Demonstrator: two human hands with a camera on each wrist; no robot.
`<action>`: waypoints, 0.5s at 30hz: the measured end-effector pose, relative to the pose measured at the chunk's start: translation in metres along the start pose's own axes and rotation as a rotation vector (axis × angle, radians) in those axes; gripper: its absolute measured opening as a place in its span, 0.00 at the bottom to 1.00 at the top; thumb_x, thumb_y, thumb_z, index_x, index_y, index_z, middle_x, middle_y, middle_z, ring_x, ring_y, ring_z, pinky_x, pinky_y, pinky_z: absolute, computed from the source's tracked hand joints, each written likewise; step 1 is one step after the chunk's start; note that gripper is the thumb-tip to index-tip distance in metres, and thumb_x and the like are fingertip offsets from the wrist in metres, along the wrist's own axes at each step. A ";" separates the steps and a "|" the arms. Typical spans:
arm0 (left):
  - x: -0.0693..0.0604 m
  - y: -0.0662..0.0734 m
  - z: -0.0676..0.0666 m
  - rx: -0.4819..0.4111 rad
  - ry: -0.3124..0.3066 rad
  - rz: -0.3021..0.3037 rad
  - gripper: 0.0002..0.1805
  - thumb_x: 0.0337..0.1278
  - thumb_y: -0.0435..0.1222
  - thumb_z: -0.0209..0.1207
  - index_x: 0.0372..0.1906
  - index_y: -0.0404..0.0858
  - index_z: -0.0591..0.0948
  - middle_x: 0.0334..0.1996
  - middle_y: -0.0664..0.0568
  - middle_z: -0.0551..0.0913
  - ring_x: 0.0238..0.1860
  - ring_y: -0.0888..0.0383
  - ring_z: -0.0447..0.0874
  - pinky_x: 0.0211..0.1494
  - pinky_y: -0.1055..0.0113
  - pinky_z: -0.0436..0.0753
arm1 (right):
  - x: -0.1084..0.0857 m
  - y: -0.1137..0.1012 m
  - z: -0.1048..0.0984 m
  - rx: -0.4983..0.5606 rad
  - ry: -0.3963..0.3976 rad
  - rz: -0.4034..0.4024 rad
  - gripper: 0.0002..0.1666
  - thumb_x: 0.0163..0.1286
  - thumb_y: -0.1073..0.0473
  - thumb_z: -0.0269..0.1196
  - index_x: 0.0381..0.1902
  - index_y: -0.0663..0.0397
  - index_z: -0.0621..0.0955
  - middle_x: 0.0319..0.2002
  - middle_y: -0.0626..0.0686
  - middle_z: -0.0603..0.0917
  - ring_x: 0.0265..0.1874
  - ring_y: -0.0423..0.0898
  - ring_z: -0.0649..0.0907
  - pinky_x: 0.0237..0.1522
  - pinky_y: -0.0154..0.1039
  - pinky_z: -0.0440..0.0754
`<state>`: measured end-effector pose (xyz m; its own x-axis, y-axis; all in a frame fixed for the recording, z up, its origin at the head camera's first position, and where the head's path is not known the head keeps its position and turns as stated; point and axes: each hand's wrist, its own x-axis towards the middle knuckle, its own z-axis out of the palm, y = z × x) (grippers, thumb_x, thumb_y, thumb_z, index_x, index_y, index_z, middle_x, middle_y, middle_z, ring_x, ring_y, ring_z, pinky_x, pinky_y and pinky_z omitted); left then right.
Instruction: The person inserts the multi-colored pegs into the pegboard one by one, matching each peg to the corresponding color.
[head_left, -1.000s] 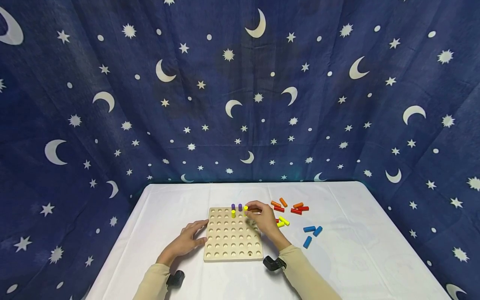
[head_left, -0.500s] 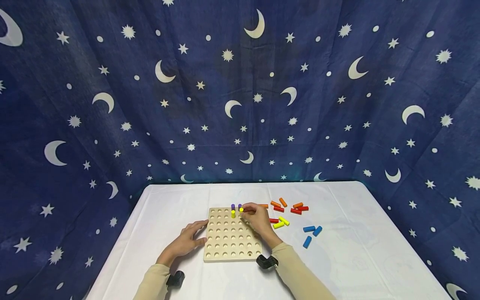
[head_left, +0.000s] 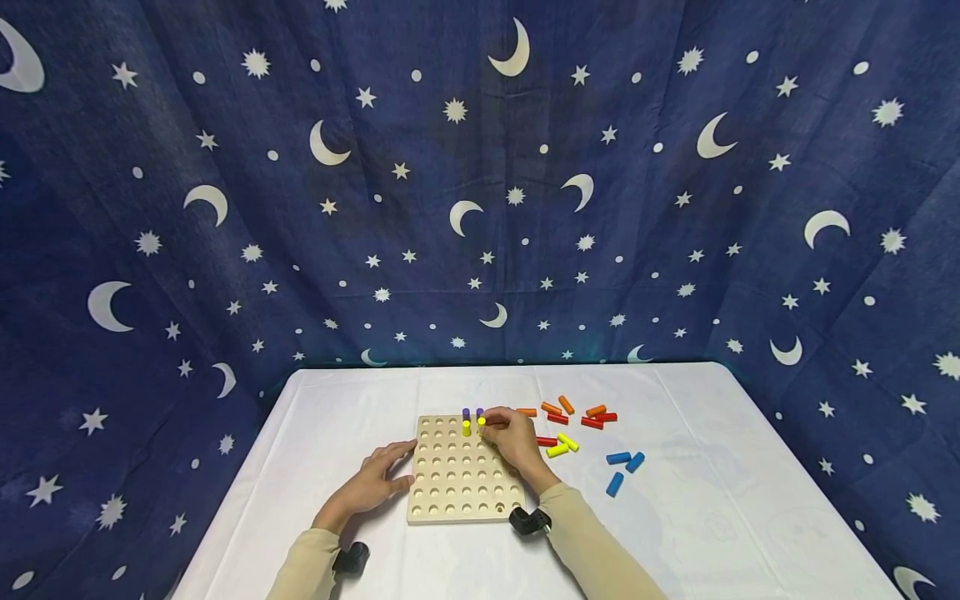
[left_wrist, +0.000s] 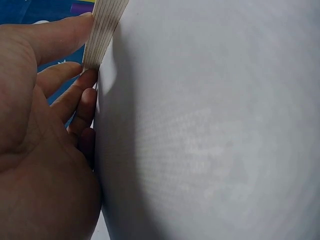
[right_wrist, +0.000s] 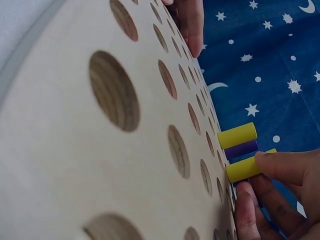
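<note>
A wooden pegboard (head_left: 450, 475) with rows of round holes lies on the table. My right hand (head_left: 512, 437) pinches a yellow peg (right_wrist: 244, 170) between thumb and fingers, upright at a hole near the board's far edge. Beside it another yellow peg (head_left: 467, 428) stands in the board. Two purple pegs (head_left: 467, 413) stand in the row behind, one partly covered by the right hand. My left hand (head_left: 375, 479) rests at the board's left edge, fingers fairly straight and touching its side; in the left wrist view the thumb and fingertips meet the board's edge (left_wrist: 102, 32).
Right of the board lie loose pegs: several orange (head_left: 566, 404), several red (head_left: 592, 423), two yellow (head_left: 567, 442) and three blue (head_left: 615, 484). A white cloth covers the table (head_left: 712, 517). A dark blue curtain (head_left: 420, 208) with moons and stars hangs behind.
My right hand has moved left with the yellow peg, from the right of the near purple peg to just in front of it, and lowered slightly. The left hand stays in place.
</note>
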<state>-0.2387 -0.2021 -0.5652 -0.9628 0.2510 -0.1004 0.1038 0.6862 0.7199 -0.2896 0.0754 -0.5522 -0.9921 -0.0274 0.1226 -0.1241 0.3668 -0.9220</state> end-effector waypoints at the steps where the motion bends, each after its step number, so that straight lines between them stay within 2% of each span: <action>1: 0.000 0.000 0.000 0.000 0.000 0.001 0.36 0.56 0.47 0.65 0.71 0.51 0.69 0.71 0.50 0.69 0.73 0.44 0.60 0.74 0.36 0.56 | 0.000 0.000 0.000 0.004 0.001 0.003 0.12 0.57 0.67 0.71 0.41 0.57 0.86 0.35 0.54 0.88 0.32 0.40 0.84 0.36 0.32 0.83; 15: 0.000 -0.001 0.000 -0.004 0.000 0.019 0.36 0.56 0.47 0.64 0.71 0.50 0.69 0.71 0.50 0.69 0.73 0.44 0.61 0.75 0.37 0.56 | 0.003 0.001 0.003 -0.031 -0.003 -0.001 0.11 0.55 0.68 0.72 0.38 0.55 0.87 0.32 0.52 0.88 0.29 0.39 0.82 0.33 0.31 0.82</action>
<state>-0.2392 -0.2030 -0.5656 -0.9607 0.2636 -0.0865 0.1211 0.6790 0.7241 -0.2932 0.0734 -0.5540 -0.9920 -0.0303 0.1226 -0.1245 0.3950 -0.9102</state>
